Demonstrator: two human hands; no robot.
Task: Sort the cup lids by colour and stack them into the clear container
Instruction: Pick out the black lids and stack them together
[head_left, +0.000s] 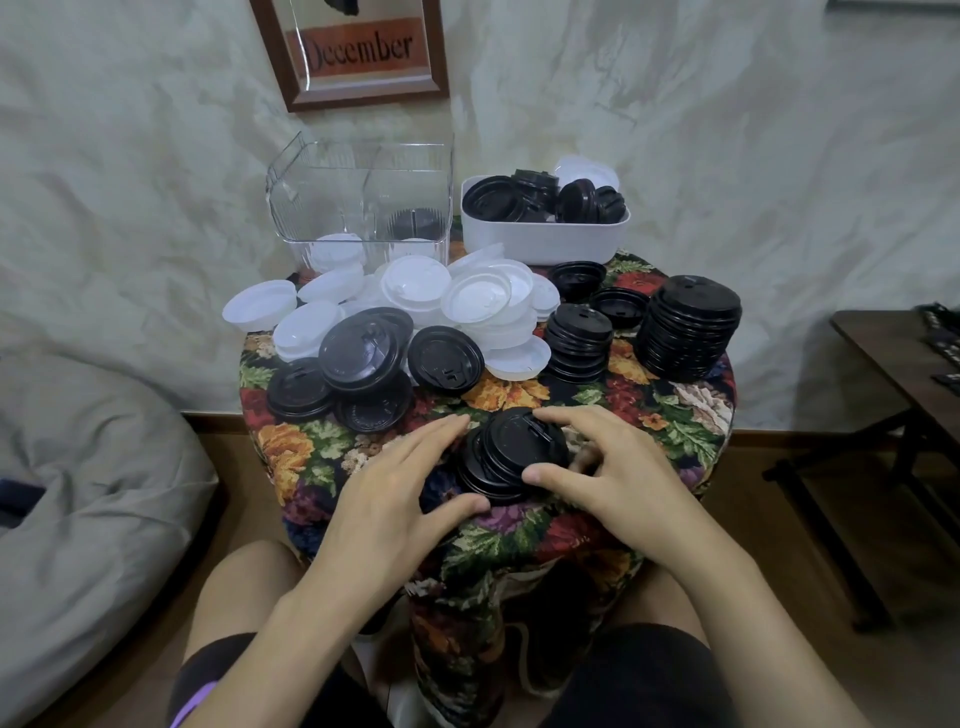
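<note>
While the black lid stack sits by the front edge of the tabletop, the left hand presses nearly straight fingers against it and the right hand grips it with curled fingers.

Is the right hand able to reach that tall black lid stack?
Probably yes: the tall black lid stack stands ahead of the right hand, only cloth between, though that hand grips a small lid pile.

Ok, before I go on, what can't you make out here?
Lids in black stack: head view, left hand and right hand cover its sides.
Contents of clear container: head view, ribbed walls blur them.
Lower lids in white tub: head view, opaque wall hides them.
Top of framed picture: head view, cut by frame edge.
</note>
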